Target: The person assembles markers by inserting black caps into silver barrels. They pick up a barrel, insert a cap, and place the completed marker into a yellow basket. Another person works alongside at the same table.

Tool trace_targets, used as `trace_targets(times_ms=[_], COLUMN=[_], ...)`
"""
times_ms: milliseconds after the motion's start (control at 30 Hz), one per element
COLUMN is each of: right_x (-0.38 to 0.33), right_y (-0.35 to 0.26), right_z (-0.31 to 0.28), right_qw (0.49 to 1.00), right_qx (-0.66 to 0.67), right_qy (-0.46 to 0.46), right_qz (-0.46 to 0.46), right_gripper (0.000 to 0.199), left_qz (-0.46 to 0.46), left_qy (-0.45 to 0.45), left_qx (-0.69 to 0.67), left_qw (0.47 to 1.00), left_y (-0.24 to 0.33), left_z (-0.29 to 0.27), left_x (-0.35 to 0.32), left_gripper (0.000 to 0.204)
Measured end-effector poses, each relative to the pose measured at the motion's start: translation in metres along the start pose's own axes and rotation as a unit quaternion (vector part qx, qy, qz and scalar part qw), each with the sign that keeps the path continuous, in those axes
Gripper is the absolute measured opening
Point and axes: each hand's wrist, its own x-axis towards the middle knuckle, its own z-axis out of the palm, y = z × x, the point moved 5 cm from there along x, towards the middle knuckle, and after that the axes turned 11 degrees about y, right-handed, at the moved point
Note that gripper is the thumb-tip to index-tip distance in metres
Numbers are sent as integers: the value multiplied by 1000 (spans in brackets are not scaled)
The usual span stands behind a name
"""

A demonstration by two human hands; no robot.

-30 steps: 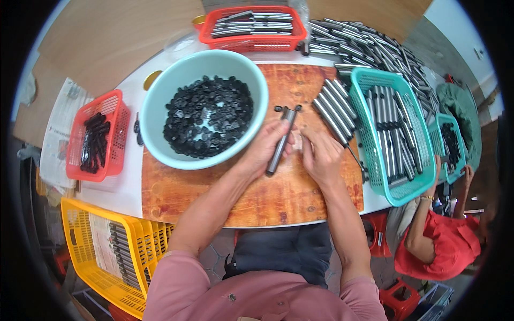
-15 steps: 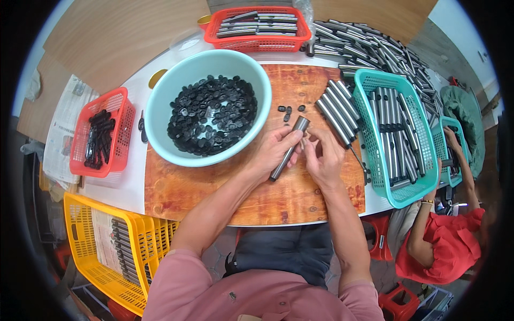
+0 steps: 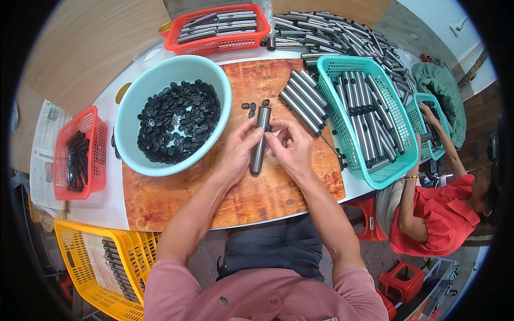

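Left hand (image 3: 237, 155): I see my fingers curled around a smooth grey metal tube (image 3: 259, 140), gripping its middle.
Right hand (image 3: 289, 147): I have it partly closed, fingertips pressed to the tube's upper half.
Tube: straight cylinder, held just above the grainy wooden board (image 3: 176, 198).
Bowl (image 3: 134, 112): round pale teal plastic, heaped with small black caps (image 3: 179, 128), left of my hands.
Loose caps (image 3: 251, 107): 4 or so on the board beyond the tube.
Teal basket (image 3: 396, 160): mesh plastic, holding more tubes.

Smooth grey metal tube (image 3: 260, 140), dull sheen; matt black plastic caps (image 3: 179, 120); glossy plastic bowl (image 3: 140, 90); varnished wood board (image 3: 257, 195).
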Motion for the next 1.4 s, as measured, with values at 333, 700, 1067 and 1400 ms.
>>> trace_targets(times_ms=[333, 700, 1067, 1400], right_x=[12, 14, 12, 12], right_y=[3, 23, 26, -11], right_z=[-10, -16, -15, -17], right_qw=[972, 978, 962, 993], right_qx=[-203, -205, -264, -81], right_qy=[-45, -29, -63, -1], right_qz=[-110, -16, -5, -81], right_gripper=[22, 19, 22, 26], left_qz=[-84, -88, -103, -113], left_qy=[42, 27, 37, 19], left_qx=[-21, -36, -61, -86], left_qw=[995, 995, 992, 990], left_y=[-1, 2, 1, 0], left_z=[-8, -11, -10, -8], left_x=[3, 5, 3, 2], left_gripper=[41, 32, 27, 34])
